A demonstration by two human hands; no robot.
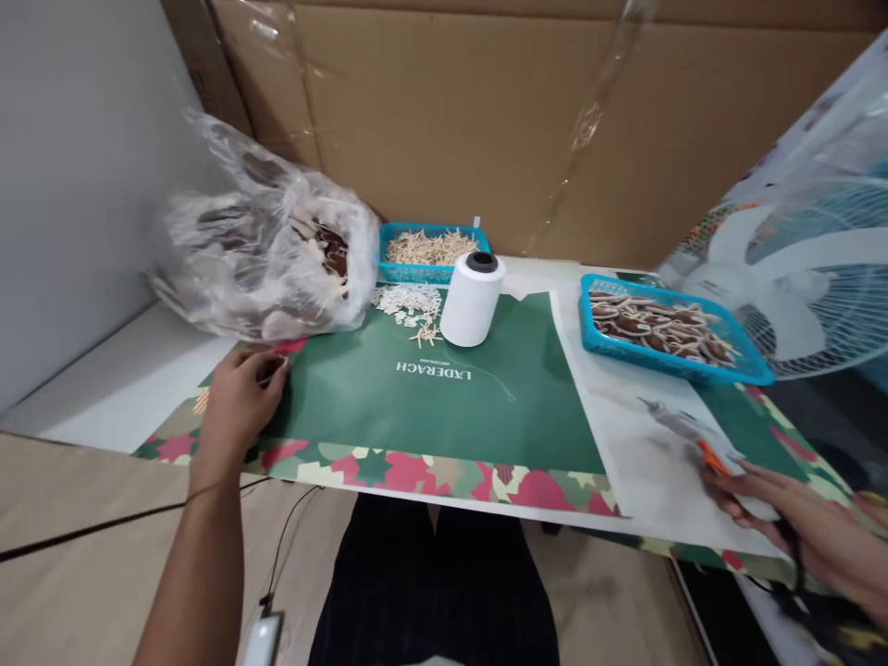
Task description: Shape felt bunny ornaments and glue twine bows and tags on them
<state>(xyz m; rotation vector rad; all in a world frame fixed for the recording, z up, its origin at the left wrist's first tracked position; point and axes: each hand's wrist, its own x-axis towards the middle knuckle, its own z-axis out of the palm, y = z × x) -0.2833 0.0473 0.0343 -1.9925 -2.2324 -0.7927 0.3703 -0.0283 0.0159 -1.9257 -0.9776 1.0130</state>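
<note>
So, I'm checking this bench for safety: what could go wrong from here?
The right hand holds what looks like a glue gun; if its tip is hot, it might mark the white surface below.

The fan stands at the right; if running, it could scatter the loose white cutouts.

Thread lies loose across the green sheet and might snag.

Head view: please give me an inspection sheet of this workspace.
Surface: green printed sheet over white tabletop.
Work things: glue-gun-like tool, white cone, plastic bag, back blue basket of pale sticks, right blue basket of brown-and-pale pieces.
Clutter: loose pale pieces beside the cone.
Hands: right hand holds the tool; left hand near the bag, grip unclear.
Cables: black cable and thin cord, lower left; dark cord by right hand.
Surroundings: cardboard behind; white fan right.
</note>
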